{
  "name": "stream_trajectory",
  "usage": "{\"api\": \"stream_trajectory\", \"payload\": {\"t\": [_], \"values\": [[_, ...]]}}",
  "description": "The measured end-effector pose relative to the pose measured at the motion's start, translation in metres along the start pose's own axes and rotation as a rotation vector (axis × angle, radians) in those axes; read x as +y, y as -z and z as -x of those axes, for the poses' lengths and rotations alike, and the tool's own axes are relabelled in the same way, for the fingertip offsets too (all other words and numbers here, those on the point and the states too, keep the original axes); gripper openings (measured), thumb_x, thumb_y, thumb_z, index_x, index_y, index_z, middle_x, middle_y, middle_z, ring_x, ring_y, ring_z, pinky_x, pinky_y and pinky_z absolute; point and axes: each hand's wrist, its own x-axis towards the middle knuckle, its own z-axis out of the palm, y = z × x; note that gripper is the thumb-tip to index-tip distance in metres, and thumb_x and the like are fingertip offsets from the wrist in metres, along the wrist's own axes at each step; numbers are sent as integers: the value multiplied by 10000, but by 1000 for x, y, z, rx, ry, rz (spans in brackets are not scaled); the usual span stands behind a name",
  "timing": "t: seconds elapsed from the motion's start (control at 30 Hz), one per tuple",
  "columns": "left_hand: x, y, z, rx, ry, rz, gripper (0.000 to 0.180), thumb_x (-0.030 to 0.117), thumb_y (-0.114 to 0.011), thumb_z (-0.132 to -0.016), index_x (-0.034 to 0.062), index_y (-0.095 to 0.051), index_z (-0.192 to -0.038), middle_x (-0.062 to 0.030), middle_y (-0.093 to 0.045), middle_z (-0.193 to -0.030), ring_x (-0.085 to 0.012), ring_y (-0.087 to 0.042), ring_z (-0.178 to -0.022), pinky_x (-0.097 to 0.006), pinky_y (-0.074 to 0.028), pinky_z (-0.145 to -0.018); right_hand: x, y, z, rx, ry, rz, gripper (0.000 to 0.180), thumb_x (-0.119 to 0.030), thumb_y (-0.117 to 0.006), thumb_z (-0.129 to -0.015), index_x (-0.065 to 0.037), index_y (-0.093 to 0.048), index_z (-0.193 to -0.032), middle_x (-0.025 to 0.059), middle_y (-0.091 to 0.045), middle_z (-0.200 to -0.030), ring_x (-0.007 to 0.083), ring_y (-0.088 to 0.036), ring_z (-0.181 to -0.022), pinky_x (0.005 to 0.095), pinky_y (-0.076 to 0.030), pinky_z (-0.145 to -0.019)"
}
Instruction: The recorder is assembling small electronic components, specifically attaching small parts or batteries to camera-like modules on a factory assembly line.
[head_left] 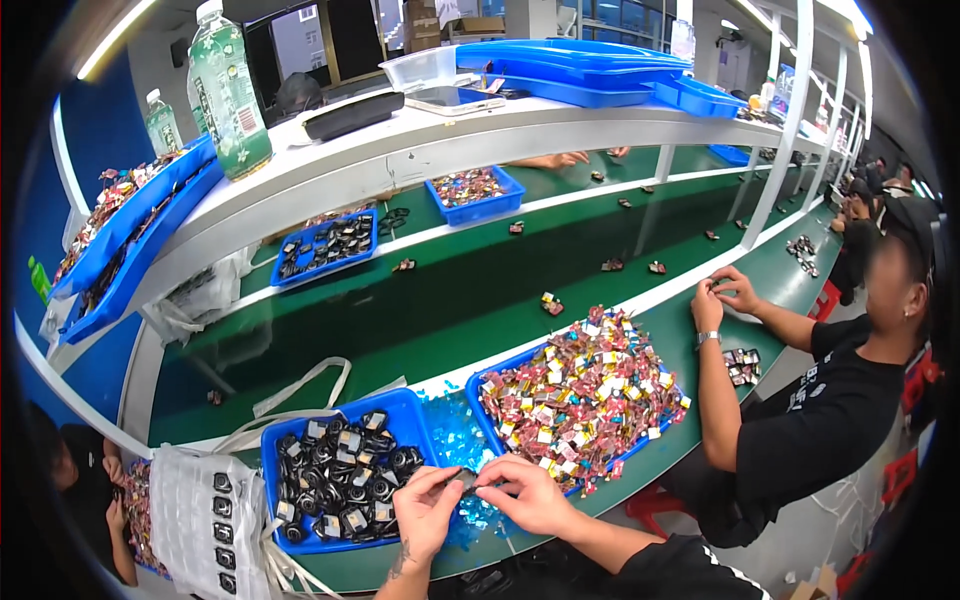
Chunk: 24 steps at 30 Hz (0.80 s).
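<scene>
Between the two blue trays, my left hand point(428, 508) and my right hand point(532, 497) meet with fingertips pinched together. They hold a small dark part point(465, 477), mostly covered by the fingers, so its kind is unclear. Left of them, a blue tray point(268, 462) holds many black parts with coiled cords point(345, 470), some with a pale square face. To the right, another blue tray point(486, 408) is heaped with small pink, yellow and white pieces point(575, 400). Shiny blue film scraps point(455, 430) lie under and around my hands.
A white sheet with a row of black parts point(185, 520) lies at the left. Beyond the trays runs a green conveyor point(370, 330) with scattered small parts. Overhead, a white shelf point(400, 145) carries bottles and blue trays. A co-worker point(830, 390) sits at my right, another at far left.
</scene>
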Motion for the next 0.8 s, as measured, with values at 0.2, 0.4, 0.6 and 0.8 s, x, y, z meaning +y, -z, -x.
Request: {"api": "stream_trajectory", "payload": {"t": [0.2,0.4,0.6,0.8], "values": [[-2,-9,12,-1,130,190,384,-53,-592,-903,-120,-518,-1274,-151,-613,-1189,-184,-606,-1075,-291,-477,-951,-9,2,-8,43,99,-47,128,4,-673,-858,11,-671,-985,97,-548,-1081,156,-632,-908,275,-569,-777],[-6,-13,3,141,107,331,323,-26,-584,-911,-101,-550,-1223,-168,-654,-1110,-201,-653,-1000,-320,-554,-869,-35,7,-8,214,394,406,170,54,-719,-758,-19,-716,-912,100,-662,-806,206,-658,-743,287,-514,-626],[-8,-18,18,112,54,431,333,-55,-614,-890,-87,-558,-1216,-173,-648,-1150,-184,-633,-1058,-287,-500,-938,-51,-8,-8,133,260,446,149,31,-719,-772,-18,-699,-911,86,-658,-769,164,-604,-581,287,-470,-515],[-8,-21,22,59,21,419,311,-62,-594,-898,-89,-556,-1206,-181,-639,-1172,-197,-624,-1084,-298,-498,-950,-49,-11,-9,146,255,454,97,13,-738,-765,-15,-680,-838,34,-614,-668,87,-485,-511,248,-369,-465]]}}
